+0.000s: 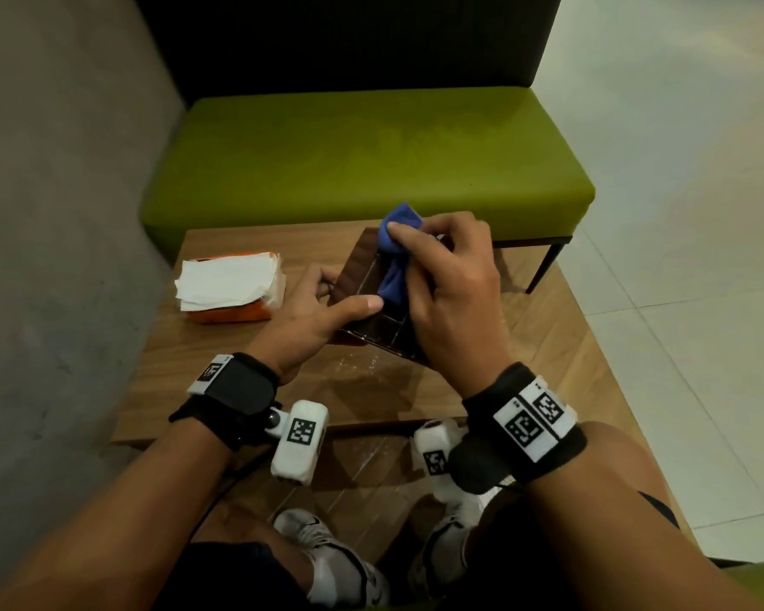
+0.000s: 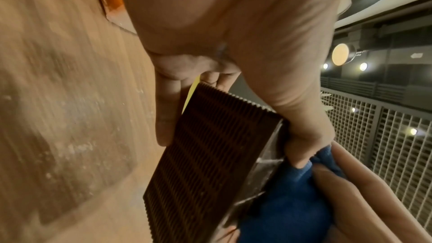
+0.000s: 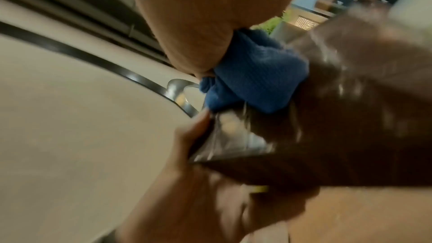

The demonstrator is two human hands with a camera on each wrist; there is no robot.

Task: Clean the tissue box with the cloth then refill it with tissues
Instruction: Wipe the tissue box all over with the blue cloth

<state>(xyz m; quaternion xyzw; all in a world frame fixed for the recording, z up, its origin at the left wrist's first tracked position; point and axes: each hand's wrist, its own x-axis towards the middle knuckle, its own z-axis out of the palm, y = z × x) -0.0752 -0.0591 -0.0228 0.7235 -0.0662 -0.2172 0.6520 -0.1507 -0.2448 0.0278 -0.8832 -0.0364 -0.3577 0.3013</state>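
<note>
A dark brown ribbed tissue box sits tilted on the wooden table. My left hand grips its left side, thumb over the rim and fingers on the ribbed wall. My right hand holds a bunched blue cloth and presses it into the box's open top. A pack of white tissues in an orange wrapper lies at the table's left.
A green cushioned bench stands right behind the table, with a grey wall at the left and pale floor tiles at the right. White specks dot the tabletop near the box. My knees and shoes are below the front edge.
</note>
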